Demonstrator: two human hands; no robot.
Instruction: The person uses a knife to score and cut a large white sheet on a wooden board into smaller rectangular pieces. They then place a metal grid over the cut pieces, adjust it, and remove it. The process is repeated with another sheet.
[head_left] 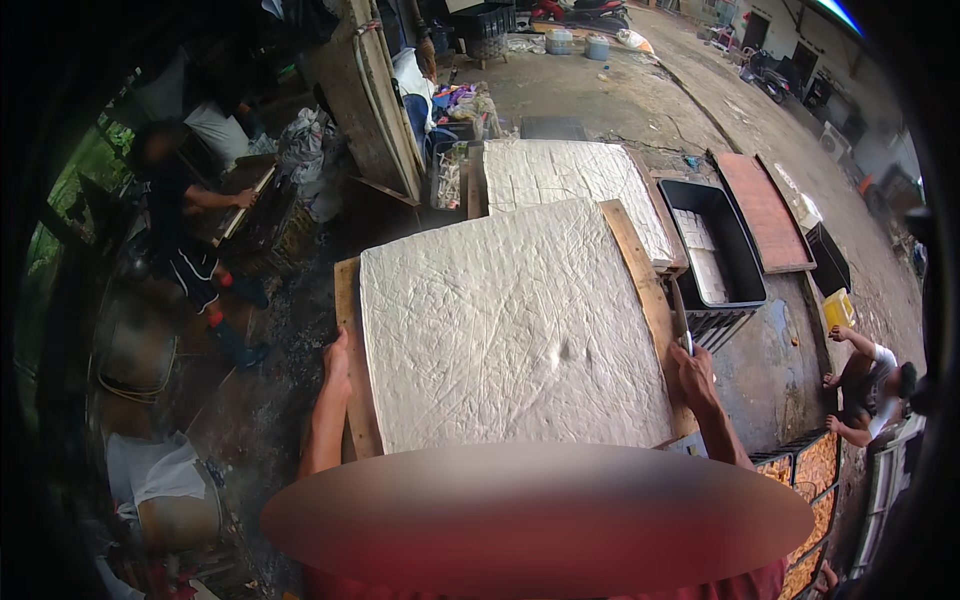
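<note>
White slab (pixel 510 340) lies on board (pixel 640 275) between left grip (pixel 337 362) and right grip (pixel 695 374).

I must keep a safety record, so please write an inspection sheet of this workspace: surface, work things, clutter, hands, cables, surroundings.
Surface: wooden board; what supports it is hidden.
Work things: wrinkled white slab on the board; second white slab beyond.
Clutter: black crate with white blocks, reddish panel, yellow container, at right.
Hands: left hand grips the board's left edge; right hand, at its right edge, holds a narrow knife-like object.
Cables: nothing certain; lines on the post may be cables or pipes.
Surroundings: one person at left, another person at right.
</note>
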